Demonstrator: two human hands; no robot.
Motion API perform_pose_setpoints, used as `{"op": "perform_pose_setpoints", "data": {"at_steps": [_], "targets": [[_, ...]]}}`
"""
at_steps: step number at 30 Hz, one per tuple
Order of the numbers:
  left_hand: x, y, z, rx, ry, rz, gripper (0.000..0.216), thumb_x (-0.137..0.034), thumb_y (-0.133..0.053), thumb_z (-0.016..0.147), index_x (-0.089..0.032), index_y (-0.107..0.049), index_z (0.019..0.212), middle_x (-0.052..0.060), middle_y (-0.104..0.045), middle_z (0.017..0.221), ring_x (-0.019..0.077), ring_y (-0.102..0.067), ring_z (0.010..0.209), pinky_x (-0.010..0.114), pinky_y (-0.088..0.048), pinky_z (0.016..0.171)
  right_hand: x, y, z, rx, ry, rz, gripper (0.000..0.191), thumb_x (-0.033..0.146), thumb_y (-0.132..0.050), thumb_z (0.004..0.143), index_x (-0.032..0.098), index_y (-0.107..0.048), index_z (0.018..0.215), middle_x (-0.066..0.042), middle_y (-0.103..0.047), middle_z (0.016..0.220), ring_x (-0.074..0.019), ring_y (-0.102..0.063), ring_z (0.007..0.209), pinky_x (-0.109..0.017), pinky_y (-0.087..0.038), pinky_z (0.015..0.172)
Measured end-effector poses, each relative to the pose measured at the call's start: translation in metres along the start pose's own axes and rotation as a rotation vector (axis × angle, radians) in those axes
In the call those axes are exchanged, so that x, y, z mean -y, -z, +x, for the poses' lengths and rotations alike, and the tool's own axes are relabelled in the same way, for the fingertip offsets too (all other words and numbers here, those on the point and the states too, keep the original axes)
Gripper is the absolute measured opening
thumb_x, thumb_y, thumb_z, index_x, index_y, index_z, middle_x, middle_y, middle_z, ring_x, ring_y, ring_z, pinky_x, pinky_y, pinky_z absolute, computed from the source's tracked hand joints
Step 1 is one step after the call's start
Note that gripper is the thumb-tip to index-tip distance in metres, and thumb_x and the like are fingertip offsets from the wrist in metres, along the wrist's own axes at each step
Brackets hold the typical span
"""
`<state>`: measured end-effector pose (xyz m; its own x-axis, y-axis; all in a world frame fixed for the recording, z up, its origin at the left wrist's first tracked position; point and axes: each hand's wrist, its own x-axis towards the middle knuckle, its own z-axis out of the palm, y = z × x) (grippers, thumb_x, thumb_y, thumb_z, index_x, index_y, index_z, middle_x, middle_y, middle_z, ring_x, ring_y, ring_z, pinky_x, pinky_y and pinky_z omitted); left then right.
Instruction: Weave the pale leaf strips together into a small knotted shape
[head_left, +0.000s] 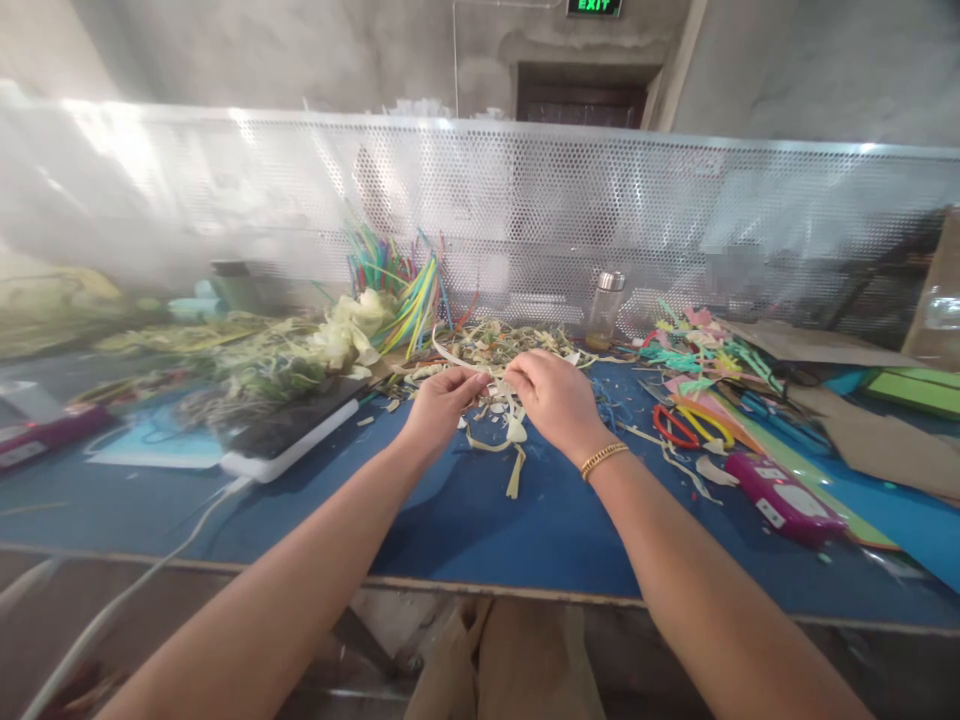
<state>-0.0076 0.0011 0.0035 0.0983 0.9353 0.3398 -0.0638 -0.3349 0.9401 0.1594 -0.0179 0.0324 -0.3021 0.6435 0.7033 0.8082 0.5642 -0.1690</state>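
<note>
My left hand (446, 405) and my right hand (551, 395) meet over the middle of the blue table, fingertips nearly touching. Thumb and forefinger of the left are pinched on a thin pale strip (444, 348), whose free end curls up and away. The right hand's fingers are closed too, bent down beside the left fingertips; its grip is partly hidden, but the pale piece seems to run into it. Below them lies a knotted cream strip (516, 470) on the table. Behind the hands spreads a heap of dry, shredded strips (517, 345).
Colourful pipe-cleaner-like stems (412, 300) and pale crumpled material (356, 325) stand back left. A glass bottle (606, 310) is behind the right hand. Rightward lie scissors (675, 428) with red and yellow handles and a purple box-like device (784, 497). A perforated metal panel (600, 200) closes the back.
</note>
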Motion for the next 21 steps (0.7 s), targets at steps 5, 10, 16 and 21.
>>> {"op": "perform_pose_setpoints", "data": {"at_steps": [5,10,16,21], "targets": [[0.0001,0.0001,0.0004,-0.002,-0.002,-0.006,0.033,-0.046,-0.070,0.067,-0.015,-0.062,0.066,0.000,-0.056,0.061,0.0079,-0.043,0.052,0.022,-0.031,0.050,0.0011,0.0013,-0.0004,-0.022,0.041,0.032,0.009,0.029,-0.053,0.086,0.023,-0.059,0.088,-0.002,-0.060,0.086,-0.0155,-0.054,0.079,-0.027,-0.035,0.066],[0.0007,0.0000,-0.0001,-0.001,0.007,-0.010,0.031,-0.045,-0.070,0.068,-0.014,-0.062,0.067,0.000,-0.055,0.060,0.0079,-0.042,0.052,0.022,-0.031,0.051,0.0018,0.0021,-0.0004,-0.037,0.031,0.032,0.018,0.031,-0.050,0.088,0.021,-0.059,0.077,-0.003,-0.058,0.081,-0.0139,-0.052,0.075,-0.027,-0.033,0.064],[-0.0016,0.0004,-0.0005,0.000,-0.018,-0.022,0.031,-0.044,-0.070,0.069,-0.014,-0.062,0.068,0.000,-0.056,0.062,0.0077,-0.042,0.053,0.022,-0.031,0.051,0.0014,0.0027,0.0003,-0.020,0.014,0.061,0.026,0.037,-0.047,0.090,0.020,-0.059,0.075,-0.003,-0.058,0.078,-0.0138,-0.051,0.073,-0.027,-0.033,0.064],[-0.0029,0.0025,0.0006,-0.067,-0.003,-0.051,0.032,-0.045,-0.072,0.065,-0.015,-0.063,0.068,0.000,-0.058,0.064,0.0077,-0.044,0.054,0.022,-0.034,0.054,0.0001,0.0047,0.0011,-0.044,-0.001,0.092,0.021,0.032,-0.048,0.090,0.021,-0.061,0.078,-0.003,-0.059,0.079,-0.0149,-0.052,0.076,-0.028,-0.035,0.067]]}}
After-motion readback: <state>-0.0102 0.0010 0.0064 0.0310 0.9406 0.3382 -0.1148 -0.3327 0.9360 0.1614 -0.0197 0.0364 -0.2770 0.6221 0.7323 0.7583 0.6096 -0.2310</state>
